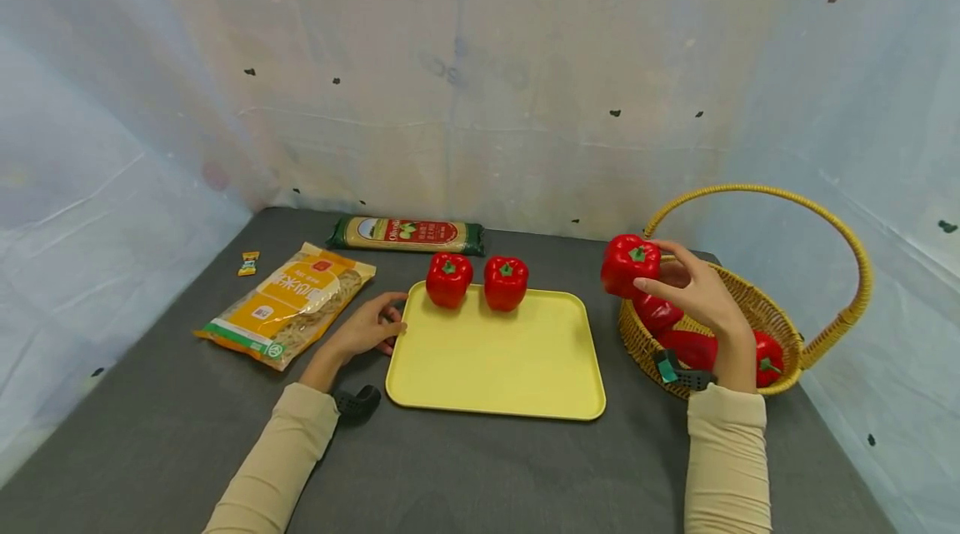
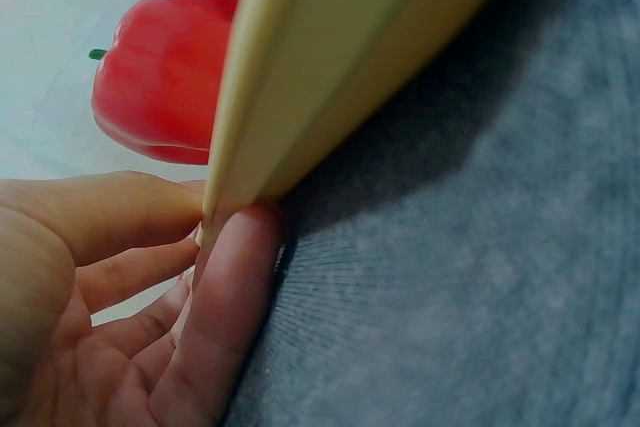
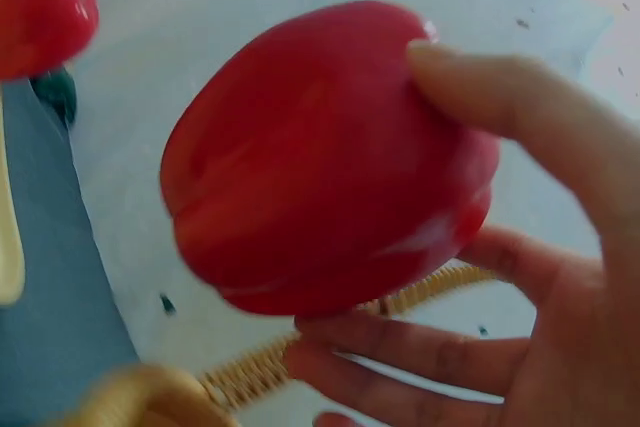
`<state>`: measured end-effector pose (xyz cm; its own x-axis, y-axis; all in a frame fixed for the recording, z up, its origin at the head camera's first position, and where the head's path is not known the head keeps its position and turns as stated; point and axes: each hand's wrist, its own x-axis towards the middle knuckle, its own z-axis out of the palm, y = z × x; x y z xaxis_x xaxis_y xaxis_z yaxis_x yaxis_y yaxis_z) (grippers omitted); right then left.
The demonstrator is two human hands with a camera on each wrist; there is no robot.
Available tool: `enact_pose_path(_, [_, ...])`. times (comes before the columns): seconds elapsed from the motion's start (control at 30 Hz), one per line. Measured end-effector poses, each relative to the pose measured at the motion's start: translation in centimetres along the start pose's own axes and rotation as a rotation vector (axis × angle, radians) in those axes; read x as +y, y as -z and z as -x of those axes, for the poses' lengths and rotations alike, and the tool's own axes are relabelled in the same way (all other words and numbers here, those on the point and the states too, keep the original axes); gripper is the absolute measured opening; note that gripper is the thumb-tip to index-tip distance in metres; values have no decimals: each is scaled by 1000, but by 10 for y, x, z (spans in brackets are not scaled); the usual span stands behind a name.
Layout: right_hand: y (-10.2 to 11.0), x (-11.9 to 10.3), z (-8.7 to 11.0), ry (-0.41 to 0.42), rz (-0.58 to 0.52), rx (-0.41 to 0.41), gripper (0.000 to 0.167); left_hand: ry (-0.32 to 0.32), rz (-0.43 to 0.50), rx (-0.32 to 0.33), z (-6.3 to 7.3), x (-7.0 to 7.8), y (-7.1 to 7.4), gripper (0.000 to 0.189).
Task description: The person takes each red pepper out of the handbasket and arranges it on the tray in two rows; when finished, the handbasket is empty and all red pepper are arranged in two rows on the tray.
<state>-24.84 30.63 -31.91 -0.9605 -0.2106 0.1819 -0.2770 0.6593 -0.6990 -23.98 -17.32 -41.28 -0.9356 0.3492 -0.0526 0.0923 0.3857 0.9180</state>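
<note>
My right hand (image 1: 693, 288) grips a red bell pepper (image 1: 628, 266) above the left rim of the wicker basket (image 1: 765, 313). In the right wrist view the thumb lies on one side of that pepper (image 3: 330, 162) and the fingers curl beneath it. More red peppers (image 1: 686, 346) lie inside the basket. With thumb and fingers my left hand (image 1: 369, 326) pinches the left edge of the yellow tray (image 1: 495, 359); the left wrist view shows the tray's rim (image 2: 235, 147) between them. Two red peppers, one on the left (image 1: 448, 280) and one on the right (image 1: 506, 283), stand at the tray's back edge.
A yellow bag of dried food (image 1: 288, 305) lies left of the tray, with a small wrapped sweet (image 1: 248, 263) beyond it. A long green-ended pack (image 1: 408, 235) lies behind the tray. The basket's tall handle (image 1: 855, 267) arches up at the right.
</note>
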Motion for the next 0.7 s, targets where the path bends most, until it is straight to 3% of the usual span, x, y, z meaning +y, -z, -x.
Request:
enact_pose_path(0.1, [-13, -4, -5, 49, -43, -9, 66, 0, 4, -7, -3, -5, 0, 55])
enact_pose_path(0.37, [-43, -13, -17, 101, -152, -20, 63, -6, 1, 10, -18, -35, -1, 57])
enact_pose_path(0.7, [-61, -16, -27, 147, -193, -9, 60, 9, -3, 19, -19, -36, 2, 57])
